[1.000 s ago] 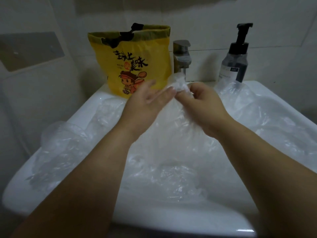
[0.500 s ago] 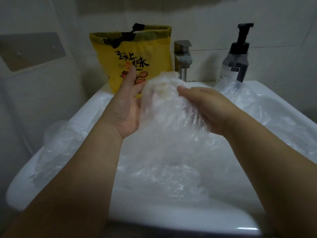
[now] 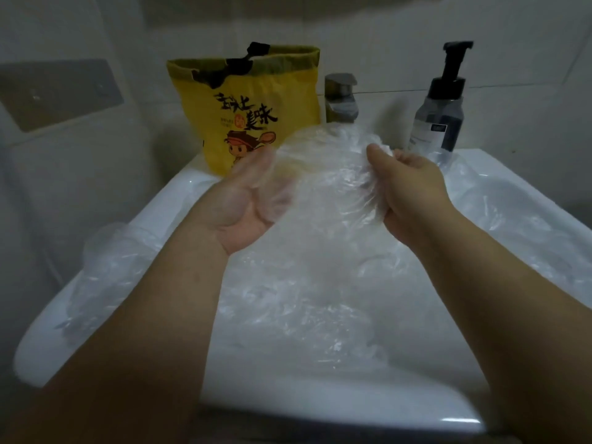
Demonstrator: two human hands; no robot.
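Observation:
A clear, crinkled plastic bag (image 3: 323,174) is held up over the white sink (image 3: 333,392). My left hand (image 3: 246,203) is palm up with its fingers inside or behind the thin film, which blurs them. My right hand (image 3: 413,193) grips the bag's right side, thumb on top and fingers curled into the plastic. More clear plastic sheeting (image 3: 307,309) lies crumpled in the sink basin below and spills over both sides.
A yellow drawstring bag (image 3: 246,110) with black writing and a cartoon figure stands at the sink's back left. A metal tap (image 3: 341,97) is behind the bag. A dark pump bottle (image 3: 440,113) stands at the back right. Tiled walls close in behind.
My hands were close together pinching a small bit of plastic. They have spread apart, the bag is opened out between them, and my left hand has turned palm up into the film.

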